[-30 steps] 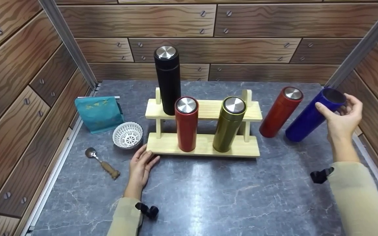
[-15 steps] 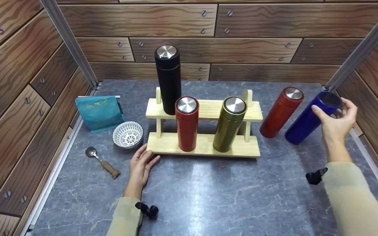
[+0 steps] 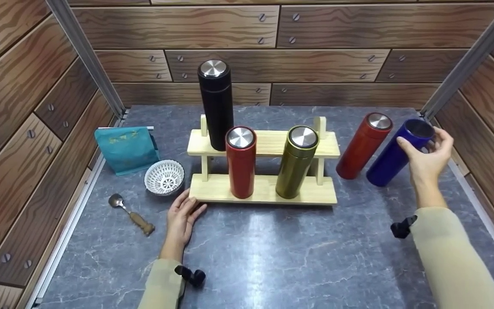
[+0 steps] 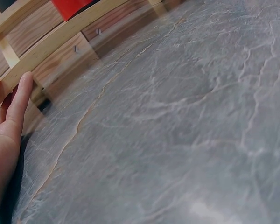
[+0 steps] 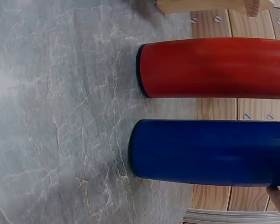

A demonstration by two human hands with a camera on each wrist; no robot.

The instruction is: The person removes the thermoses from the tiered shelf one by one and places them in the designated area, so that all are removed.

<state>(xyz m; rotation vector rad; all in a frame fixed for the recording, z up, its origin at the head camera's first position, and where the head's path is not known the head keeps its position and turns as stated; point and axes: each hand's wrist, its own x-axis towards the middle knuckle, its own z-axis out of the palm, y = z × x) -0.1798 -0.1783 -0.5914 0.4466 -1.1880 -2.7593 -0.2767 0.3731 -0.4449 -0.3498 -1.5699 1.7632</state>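
My right hand (image 3: 430, 161) holds a blue thermos bottle (image 3: 390, 159) near its dark top, thumb on one side and fingers on the other. Its base is at or close to the tabletop. Close on its left stands a red thermos bottle (image 3: 362, 148) with a silver lid; both also show in the right wrist view. My left hand (image 3: 180, 219) touches the front left corner of a two-tier wooden rack (image 3: 264, 182), its fingers fairly straight. On the rack's lower shelf stand another red bottle (image 3: 241, 167) and an olive-green bottle (image 3: 294, 167); a black bottle (image 3: 216, 111) is on the upper shelf.
Left of the rack are a teal pouch (image 3: 127, 150), a small white lattice-patterned bowl (image 3: 164, 177) and a spoon (image 3: 132, 215) with a wooden handle. Wood-patterned walls with metal corner posts enclose the grey marbled table (image 3: 281, 253) at the back and sides.
My right hand has moved left with the blue bottle, which now stands closer to the red one beside it. The left hand stays at the rack's corner.
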